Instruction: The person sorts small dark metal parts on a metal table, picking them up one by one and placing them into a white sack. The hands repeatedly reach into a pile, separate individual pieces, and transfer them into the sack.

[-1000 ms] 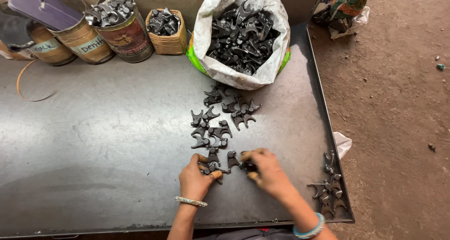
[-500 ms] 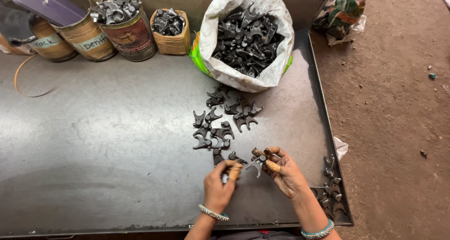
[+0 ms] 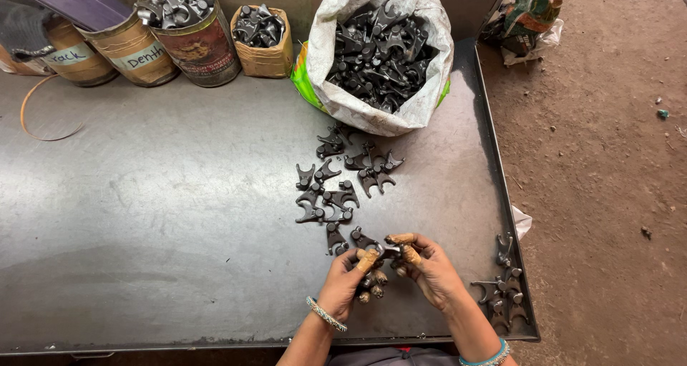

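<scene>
My left hand [image 3: 348, 281] and my right hand [image 3: 428, 266] meet near the table's front edge, both gripping one small dark forked metal part [image 3: 381, 252] between the fingertips. My fingertips wear tan wraps. Just beyond my hands lies a loose scatter of the same forked metal parts [image 3: 336, 187] on the grey metal table [image 3: 157, 216]. A white sack [image 3: 379, 55] full of such parts stands open at the back. A small group of sorted parts [image 3: 501, 287] lies at the front right corner.
At the back left stand several round tins [image 3: 189, 33], one heaped with metal parts, and a small box of parts [image 3: 262, 37]. A wire loop [image 3: 46, 115] lies on the left. Dirt floor [image 3: 608, 173] runs along the table's right edge.
My hands lifted off the table surface and came together, now holding one part up between the fingertips. The view has also shifted slightly.
</scene>
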A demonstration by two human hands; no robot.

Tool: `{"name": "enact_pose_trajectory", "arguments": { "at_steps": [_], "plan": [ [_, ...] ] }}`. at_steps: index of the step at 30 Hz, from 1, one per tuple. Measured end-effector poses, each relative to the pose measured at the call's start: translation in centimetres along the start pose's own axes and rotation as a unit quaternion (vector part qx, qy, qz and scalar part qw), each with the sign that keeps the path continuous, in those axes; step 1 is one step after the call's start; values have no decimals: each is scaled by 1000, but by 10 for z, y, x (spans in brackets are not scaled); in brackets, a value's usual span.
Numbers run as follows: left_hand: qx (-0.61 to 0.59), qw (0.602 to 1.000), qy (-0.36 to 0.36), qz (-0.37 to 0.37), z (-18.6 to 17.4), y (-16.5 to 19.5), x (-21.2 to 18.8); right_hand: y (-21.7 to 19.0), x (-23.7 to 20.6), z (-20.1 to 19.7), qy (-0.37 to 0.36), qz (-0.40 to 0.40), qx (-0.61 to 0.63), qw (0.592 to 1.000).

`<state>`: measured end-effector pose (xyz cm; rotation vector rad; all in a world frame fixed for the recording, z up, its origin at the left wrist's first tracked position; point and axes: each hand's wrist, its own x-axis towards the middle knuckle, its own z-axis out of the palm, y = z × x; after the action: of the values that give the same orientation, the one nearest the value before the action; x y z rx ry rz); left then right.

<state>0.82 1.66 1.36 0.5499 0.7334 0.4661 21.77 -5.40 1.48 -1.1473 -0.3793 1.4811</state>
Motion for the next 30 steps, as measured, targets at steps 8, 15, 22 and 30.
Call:
{"name": "enact_pose_trajectory", "arguments": {
  "at_steps": [8,15,22,30],
  "plan": [
    [-133,989,59,-23,0,1,-1,-10,-10,30,-27,-108,-205,972],
    [-133,984,68,99,-32,28,-9,-26,16,98,55,-309,-612,726],
    [371,858,320,156,-42,56,-30,-14,29,111,60,-280,-628,724],
    [329,898,240,165,-25,33,-13,-18,19,28,-52,-256,-223,939]
  ]
}}
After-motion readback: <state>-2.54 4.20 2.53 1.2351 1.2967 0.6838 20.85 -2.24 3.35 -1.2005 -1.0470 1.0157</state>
